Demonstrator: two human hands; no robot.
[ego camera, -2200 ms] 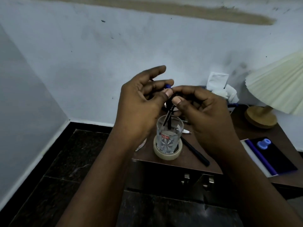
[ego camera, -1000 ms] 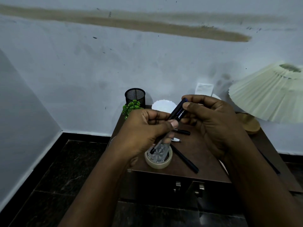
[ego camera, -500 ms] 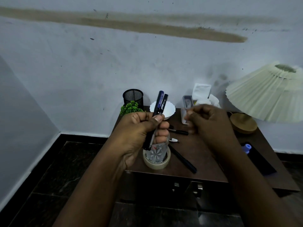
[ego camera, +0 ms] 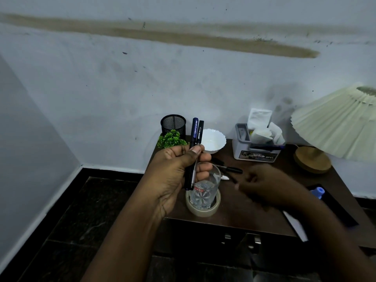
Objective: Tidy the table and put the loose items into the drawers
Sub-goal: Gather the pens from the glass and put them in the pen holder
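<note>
Plastic pens, two, blue and black: gripped upright in left hand, fist closed round them, just above glass standing inside tape roll. Right hand blurred, low over table; cannot tell whether open or closed. Probably reaching for loose pens lying just beyond its fingers; near, contact unclear. Early in task, judging by layout: drawers under table edge closed, nothing visibly stowed. Left to do: gather loose pens, glass, tape roll, then open drawers and stow. Mesh cup, bowl, organiser box at back.
</note>
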